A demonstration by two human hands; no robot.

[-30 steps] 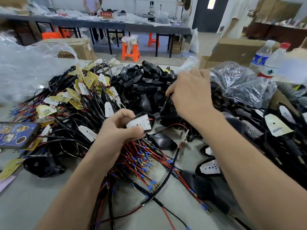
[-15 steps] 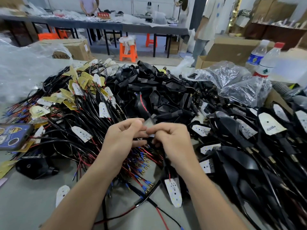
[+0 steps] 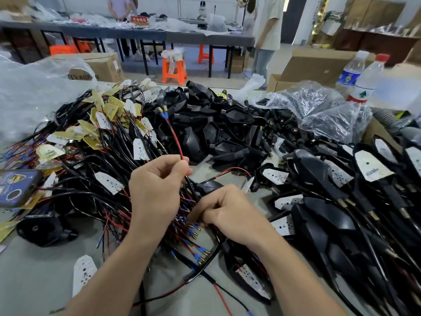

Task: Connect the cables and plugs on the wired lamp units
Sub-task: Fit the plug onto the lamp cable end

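My left hand (image 3: pixel 157 190) pinches a red and black wire pair (image 3: pixel 174 136) that rises up and away, ending in blue-sleeved brass plugs (image 3: pixel 164 111). Lower and to the right, my right hand (image 3: pixel 230 213) grips a black cable (image 3: pixel 210 256) that runs down toward me; what else its curled fingers hold is hidden. Between the hands lies a tangle of red wires with blue-tipped plugs (image 3: pixel 193 226). A black lamp housing (image 3: pixel 209 185) lies just above my right hand.
A heap of wired LED boards (image 3: pixel 109 142) fills the left, black housings (image 3: pixel 216 126) the middle, assembled lamp units (image 3: pixel 341 201) the right. A phone (image 3: pixel 16 185) lies at the left edge, a loose LED board (image 3: pixel 83 274) near me. Plastic bags (image 3: pixel 323 110) and bottles (image 3: pixel 364 80) stand at the back right.
My hands have come apart: the left rose with the wire pair now standing up from it, the right dropped lower and grips a black cable. The view moved slightly closer.
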